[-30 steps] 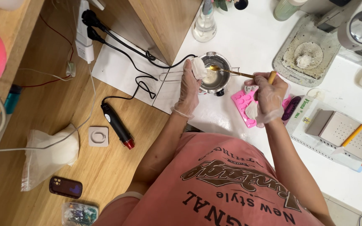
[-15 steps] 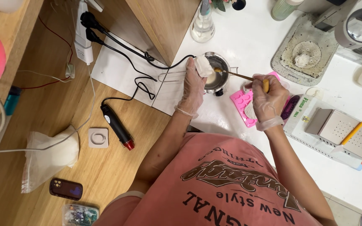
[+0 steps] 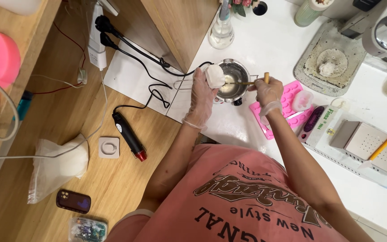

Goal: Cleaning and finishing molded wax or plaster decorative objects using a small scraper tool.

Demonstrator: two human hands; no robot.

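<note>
Holding a white waxy lump (image 3: 214, 76) over the rim of a small round steel pot (image 3: 234, 80), the gloved left hand (image 3: 202, 92) is clamped on it, while the gloved right hand (image 3: 268, 91) pinches a thin wooden stick (image 3: 247, 82) whose tip dips into the pale glossy liquid inside. The pot sits on the white table (image 3: 256, 49), its wire handle pointing left. Just right of it lies a pink mould (image 3: 287, 107) with a small clear cup (image 3: 302, 100) on it. A glass bottle (image 3: 222, 31) stands behind the pot. Black cables (image 3: 153, 58) run off the table edge toward a black heat gun (image 3: 128, 135) on the wooden floor (image 3: 45, 112)
</note>
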